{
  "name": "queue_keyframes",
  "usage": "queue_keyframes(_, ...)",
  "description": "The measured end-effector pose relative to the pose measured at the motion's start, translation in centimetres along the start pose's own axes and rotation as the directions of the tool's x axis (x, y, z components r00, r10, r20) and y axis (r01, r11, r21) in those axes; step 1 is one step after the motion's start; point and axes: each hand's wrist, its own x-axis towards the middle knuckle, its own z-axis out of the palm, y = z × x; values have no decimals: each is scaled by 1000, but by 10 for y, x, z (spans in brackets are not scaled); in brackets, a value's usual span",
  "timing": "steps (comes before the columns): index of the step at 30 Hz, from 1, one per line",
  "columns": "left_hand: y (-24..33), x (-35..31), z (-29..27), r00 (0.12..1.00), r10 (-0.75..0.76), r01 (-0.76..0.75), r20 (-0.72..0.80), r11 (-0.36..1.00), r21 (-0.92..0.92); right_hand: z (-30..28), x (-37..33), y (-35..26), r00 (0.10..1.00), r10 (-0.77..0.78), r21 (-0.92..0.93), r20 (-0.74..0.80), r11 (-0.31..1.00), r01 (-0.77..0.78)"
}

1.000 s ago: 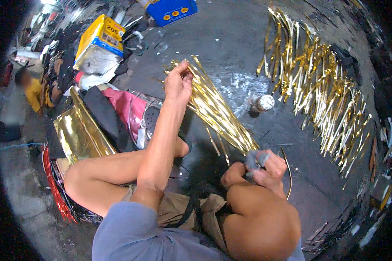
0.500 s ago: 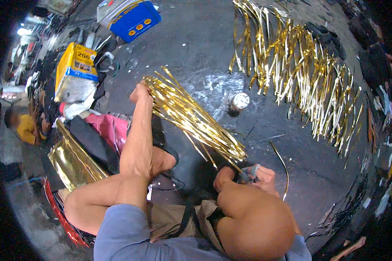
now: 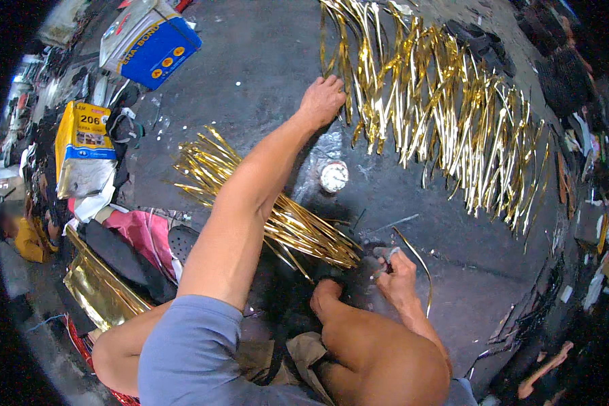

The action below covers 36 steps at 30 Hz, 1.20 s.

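My left hand reaches forward to the near left end of a row of shiny gold foil strips. Its fingers curl down on the outermost strip, and the fingertips are partly hidden. Under my left forearm lies a loose bundle of gold strips, fanned out at its far end. My right hand is beside the bundle's near end, close to my foot. Grey wraps cover its thumb and some fingers, which are bent together. Whatever lies between them is too small to make out. A single thin strip curves beside this hand.
A round white-topped container stands on the dark floor. On the left are a blue and white box, a yellow can, pink cloth and a gold foil sheet. Dark footwear lies beyond the strip row.
My left hand has left the far end of the bundle and moved right and forward to the strip row. My right hand has shifted slightly away from my foot. The view has turned somewhat.
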Motion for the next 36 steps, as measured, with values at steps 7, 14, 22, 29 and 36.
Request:
queue_keyframes(7,-10,-1,14,995,102,-103,-15,994,-33,-8,11,-7,986,78,73,-147,995,-67)
queue_keyframes(14,-38,-3,2,968,-249,250,24,963,-97,2,20,-32,970,99,192,-221,980,-56)
queue_keyframes(22,-14,-86,-169,527,-819,411,-227,479,-775,-3,61,-72,938,-158,113,-308,973,201)
queue_keyframes(29,136,-160,-220,484,-861,190,154,-69,-979,22,119,-137,811,-481,152,-334,821,550)
queue_keyframes(36,163,-181,-228,397,-837,-7,377,-414,-910,18,97,-152,814,-503,132,-291,822,555)
